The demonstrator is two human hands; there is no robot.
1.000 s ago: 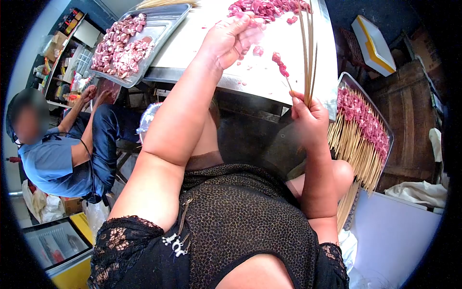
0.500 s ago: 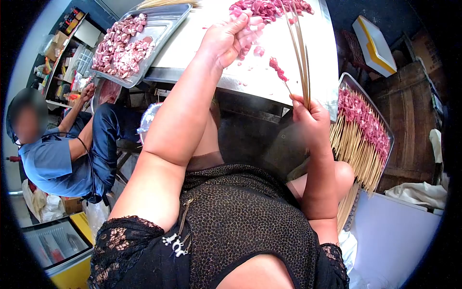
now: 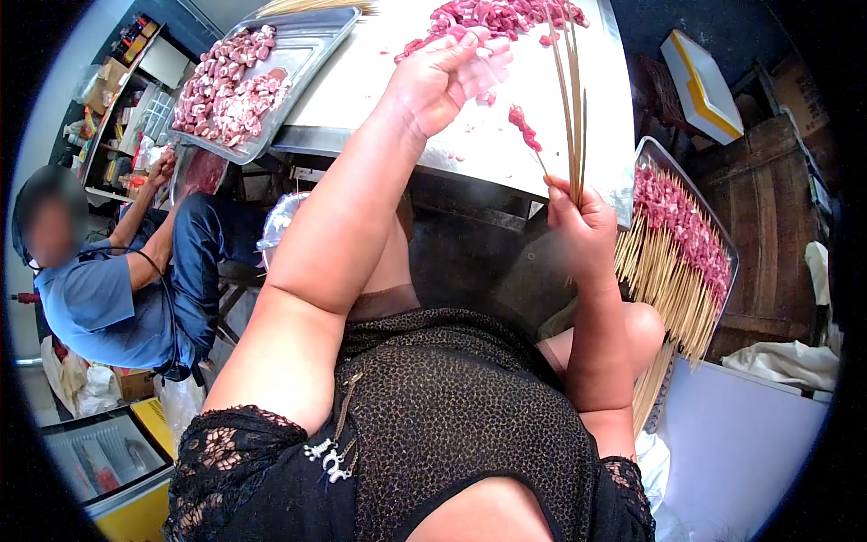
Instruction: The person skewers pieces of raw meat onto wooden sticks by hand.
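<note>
In the head view my left hand (image 3: pixel 444 79), seemingly in a thin clear glove, is over the white tabletop beside the heap of cut raw meat (image 3: pixel 506 18). Its fingers look stretched out and apart, slightly blurred; whether any meat touches the fingertips I cannot tell. At the table's front edge my right hand (image 3: pixel 585 226) is closed around several bare bamboo skewers (image 3: pixel 573 117) pointing away from me. The same hand grips one more skewer, tilted left, with red meat pieces (image 3: pixel 524 128) threaded at its tip.
A metal tray (image 3: pixel 316 59) of meat chunks stands on the white table (image 3: pixel 361 99) at left. To the right, another tray (image 3: pixel 733 244) holds rows of loaded skewers (image 3: pixel 677 262). A co-worker in a blue shirt (image 3: pixel 90 298) sits at far left. A white-and-yellow box (image 3: pixel 704 86) is at back right.
My left hand has moved slightly right and its fingers look more spread. My right hand keeps its hold, while the skewers' tips have shifted a little to the right.
</note>
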